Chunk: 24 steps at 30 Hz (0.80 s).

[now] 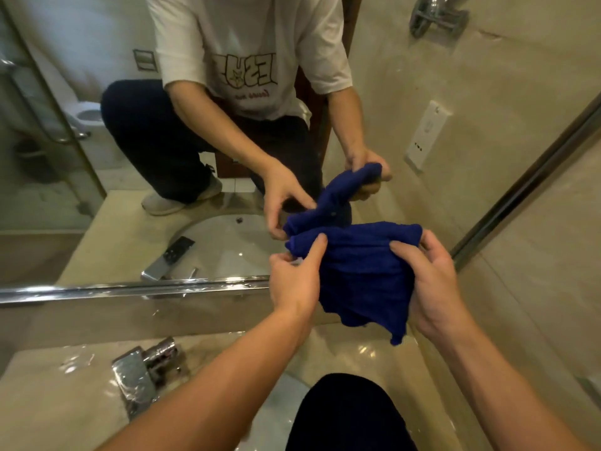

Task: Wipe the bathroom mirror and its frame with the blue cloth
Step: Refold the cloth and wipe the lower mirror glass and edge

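right now i see both hands gripping the cloth (pixel 361 271), bunched up just in front of the mirror (pixel 195 141) near its lower right corner. my left hand (pixel 297 278) pinches its left edge with thumb and forefinger; my right hand (pixel 432 288) curls round its right side. below the mirror runs its chrome frame (pixel 130 290), and lower still a tap (pixel 140 375) on the counter (pixel 65 402).

A chrome tap (pixel 136 375) stands on the wet beige counter (pixel 48 385) — a white basin (pixel 276 411) just right of the tap, a dark knee (pixel 348 415) over the basin's right side.
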Available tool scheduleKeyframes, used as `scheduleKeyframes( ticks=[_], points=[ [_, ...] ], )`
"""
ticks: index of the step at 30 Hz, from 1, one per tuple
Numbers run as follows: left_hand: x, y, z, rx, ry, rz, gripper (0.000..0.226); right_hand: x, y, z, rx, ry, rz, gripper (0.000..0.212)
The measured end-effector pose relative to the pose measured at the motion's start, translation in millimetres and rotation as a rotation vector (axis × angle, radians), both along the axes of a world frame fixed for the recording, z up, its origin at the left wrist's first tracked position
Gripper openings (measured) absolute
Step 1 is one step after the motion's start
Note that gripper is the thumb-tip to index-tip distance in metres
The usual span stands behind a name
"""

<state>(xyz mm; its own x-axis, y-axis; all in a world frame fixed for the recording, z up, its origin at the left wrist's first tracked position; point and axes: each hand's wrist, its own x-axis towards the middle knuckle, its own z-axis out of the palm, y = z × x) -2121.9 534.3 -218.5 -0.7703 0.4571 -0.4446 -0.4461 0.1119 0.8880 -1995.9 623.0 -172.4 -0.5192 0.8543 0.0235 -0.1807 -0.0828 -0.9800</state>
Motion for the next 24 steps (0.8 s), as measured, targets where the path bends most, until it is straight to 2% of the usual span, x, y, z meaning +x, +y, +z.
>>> scheduleKeyframes(
  ticks=[2,3,4,6,7,12,16,20,22,24],
  points=[
    [-11.7,-25.4,0.3,-0.076,0.124,0.014,0.08,-10.8,-11.6,0.5,-0.115,0.085,0.085,0.016],
    [-18.0,-36.7,-0.3,-0.036,0.148,-0.016,0.085,-16.8,-17.0,1.5,-0.171,0.127,0.122,0.021],
    [-22.9,-48.2,1.4,0.055,0.144,-0.072,0.083,-23.2,-21.9,1.5,-0.223,0.159,0.151,0.029],
    [-34.2,-68.5,3.7,0.23,0.101,-0.215,0.066,-37.2,-31.9,0.7,-0.321,0.191,0.192,0.043],
    [-42.7,-78.1,3.2,0.266,0.089,-0.254,0.059,-44.2,-37.2,-0.4,-0.375,0.202,0.211,0.047],
    [-81.2,-123.3,8.5,0.255,0.05,-0.186,0.035,-78.6,-62.0,-14.1,-0.63,0.182,0.336,0.057],
    [-100.1,-155.5,18.6,0.2,-0.009,-0.098,0.033,-106.7,-87.6,-23.0,-0.718,0.117,0.37,0.06],
    [-110.8,-175.4,34.0,0.166,-0.001,0.039,0.031,-123.8,-108.1,-20.9,-0.682,0.14,0.371,0.057],
    [-113.8,-181.1,44.8,0.171,0.004,0.074,0.028,-128.9,-115.8,-15.9,-0.525,0.113,0.377,0.046],
    [-115.8,-186.5,57.3,0.188,0.009,0.091,0.024,-131.7,-124.5,-9.9,-0.34,0.042,0.384,0.049]
  ],
)
